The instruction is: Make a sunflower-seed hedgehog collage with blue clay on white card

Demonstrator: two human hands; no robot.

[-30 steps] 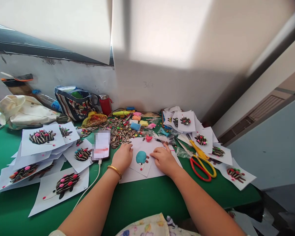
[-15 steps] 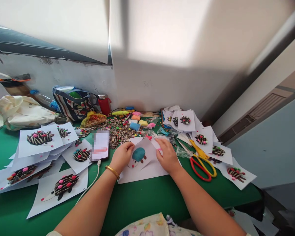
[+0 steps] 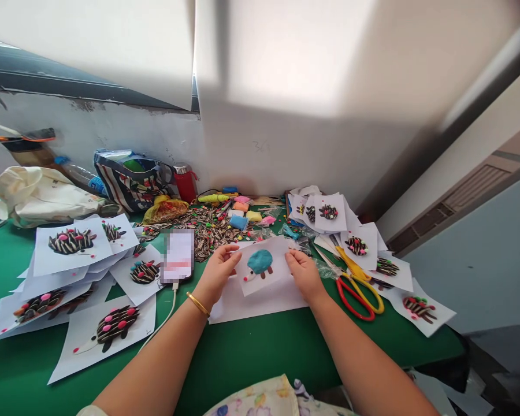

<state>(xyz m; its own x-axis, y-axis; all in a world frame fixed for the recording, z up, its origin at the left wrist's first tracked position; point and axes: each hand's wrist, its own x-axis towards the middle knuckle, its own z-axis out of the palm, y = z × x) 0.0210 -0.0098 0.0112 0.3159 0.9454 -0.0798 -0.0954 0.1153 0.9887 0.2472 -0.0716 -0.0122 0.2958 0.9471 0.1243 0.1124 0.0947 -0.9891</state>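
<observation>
In the head view, a white paper card (image 3: 275, 251) bears a hedgehog with a blue clay body (image 3: 260, 262), brown feet and a pink-red nose. My right hand (image 3: 304, 273) pinches the card at its right edge, thumb on top. At the card's left edge is my left hand (image 3: 216, 274), its thumb and fingers apart; whether its thumb tip touches the paper is hard to see. Beneath the card lie white sheets (image 3: 238, 306) on the green table.
Finished-looking seed hedgehog cards lie in a left pile (image 3: 69, 263) and a right pile (image 3: 359, 231). Red and yellow scissors (image 3: 355, 294) lie right of my right hand. A phone (image 3: 177, 254) with a cable, striped sunflower seeds (image 3: 212, 231) and clay packs (image 3: 238, 222) are behind.
The card has turned flatter and shifted right and up. My right hand has closed on its right edge, while my left hand's fingers have loosened and spread at the left edge.
</observation>
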